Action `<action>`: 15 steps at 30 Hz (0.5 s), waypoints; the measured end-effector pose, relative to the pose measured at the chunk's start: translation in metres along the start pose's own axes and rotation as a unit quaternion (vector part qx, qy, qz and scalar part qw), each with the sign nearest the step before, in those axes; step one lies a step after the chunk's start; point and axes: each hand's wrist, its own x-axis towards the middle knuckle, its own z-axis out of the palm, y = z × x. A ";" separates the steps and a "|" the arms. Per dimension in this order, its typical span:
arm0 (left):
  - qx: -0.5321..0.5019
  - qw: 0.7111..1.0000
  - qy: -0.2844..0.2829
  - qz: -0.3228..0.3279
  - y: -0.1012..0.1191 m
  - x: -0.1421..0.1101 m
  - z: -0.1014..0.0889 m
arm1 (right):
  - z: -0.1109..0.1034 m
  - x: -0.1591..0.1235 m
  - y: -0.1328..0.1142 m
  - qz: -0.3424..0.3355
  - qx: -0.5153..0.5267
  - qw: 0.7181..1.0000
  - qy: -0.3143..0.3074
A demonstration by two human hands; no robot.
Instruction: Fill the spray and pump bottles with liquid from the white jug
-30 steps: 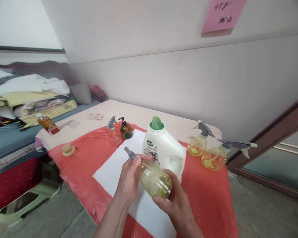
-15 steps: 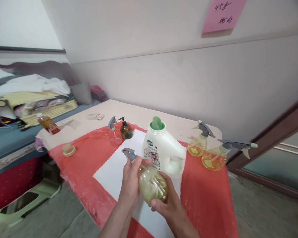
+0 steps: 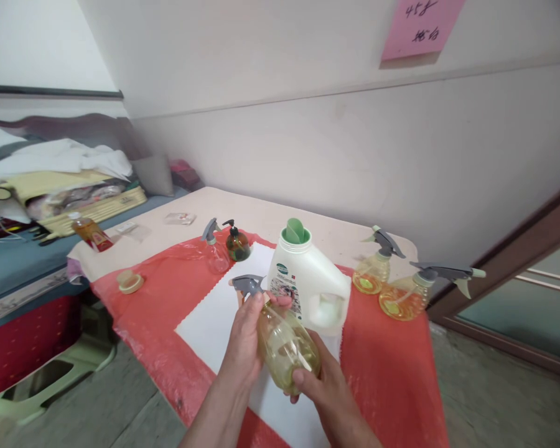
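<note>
A clear, yellowish spray bottle (image 3: pixel 284 342) with a grey trigger head is tilted in both hands above the white sheet (image 3: pixel 205 326). My left hand (image 3: pixel 247 333) is closed around its neck, just below the trigger. Around the lower body of the bottle, my right hand (image 3: pixel 315 367) is closed, thumb on the near side. Right behind the hands stands a white detergent jug (image 3: pixel 310 274) with a green spout and no cap on its mouth. Some of the bottle's neck is hidden by my left fingers.
Two spray bottles with yellow liquid, one (image 3: pixel 372 270) behind the other (image 3: pixel 404 298), stand right of the jug. An empty-looking spray bottle (image 3: pixel 217 255) and a brown pump bottle (image 3: pixel 238 244) stand behind left. A cap (image 3: pixel 129 282) lies on the red plastic cover (image 3: pixel 387 373); a drink bottle (image 3: pixel 91 233) lies at left.
The spray bottle has turned in my hands, so its grey trigger head now shows from the side. My right hand has shifted slightly right and down with the bottle's base.
</note>
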 end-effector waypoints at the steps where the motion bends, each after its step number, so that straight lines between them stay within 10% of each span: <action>1: -0.003 1.000 0.005 0.000 -0.001 0.000 0.000 | 0.000 0.000 0.002 -0.012 -0.029 0.999 0.024; 11: 0.053 0.998 0.022 0.038 -0.006 0.004 -0.004 | -0.013 0.000 0.017 -0.221 -0.430 0.858 0.174; 15: 0.061 0.997 0.034 0.033 -0.005 0.006 -0.007 | -0.011 -0.002 0.007 -0.150 -0.338 0.915 0.160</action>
